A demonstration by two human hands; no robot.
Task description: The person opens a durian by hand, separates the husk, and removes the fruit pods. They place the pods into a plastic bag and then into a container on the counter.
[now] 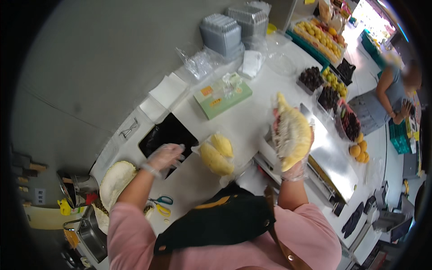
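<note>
On the white surface before you, the two yellow durian flesh pods lie between your hands: the gloved left hand is over the black square opening, the right hand holds up a split durian husk piece. Behind the pods lies a flat green box, with stacked grey plastic trays further back, and the steel scale platform is at your right.

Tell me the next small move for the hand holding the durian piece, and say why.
Probably lower the right hand and slip its durian section toward the two yellow flesh pods on the clear plastic. The section is held up over the counter, and the gloved left hand hovers empty by the black opening.
</note>
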